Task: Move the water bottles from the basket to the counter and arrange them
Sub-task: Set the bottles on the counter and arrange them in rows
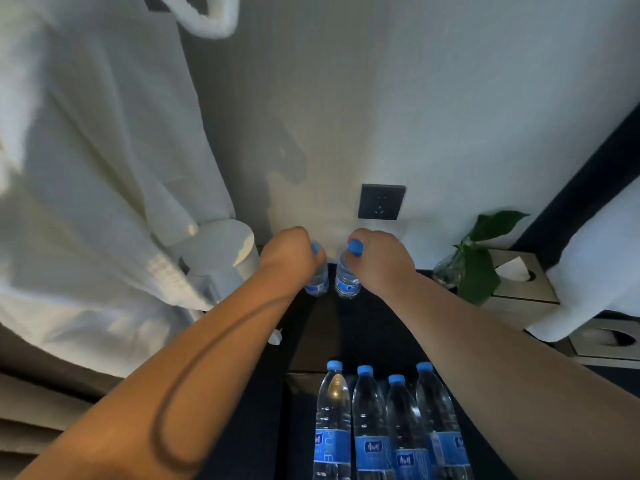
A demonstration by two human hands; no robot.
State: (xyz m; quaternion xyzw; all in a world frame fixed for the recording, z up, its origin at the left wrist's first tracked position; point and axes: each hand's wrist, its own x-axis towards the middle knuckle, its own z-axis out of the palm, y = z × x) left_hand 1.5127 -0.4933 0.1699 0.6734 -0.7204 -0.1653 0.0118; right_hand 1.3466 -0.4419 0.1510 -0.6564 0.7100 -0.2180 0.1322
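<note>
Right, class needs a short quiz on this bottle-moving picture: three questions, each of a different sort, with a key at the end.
1. True or false: the left hand grips the left bottle and the right hand grips the right bottle, both near the cap.
2. How many foreground bottles stand nearest the camera?
3. What is on the wall above the two held bottles? A) wall socket B) clock C) mirror
Key: 1 true; 2 four; 3 A.
</note>
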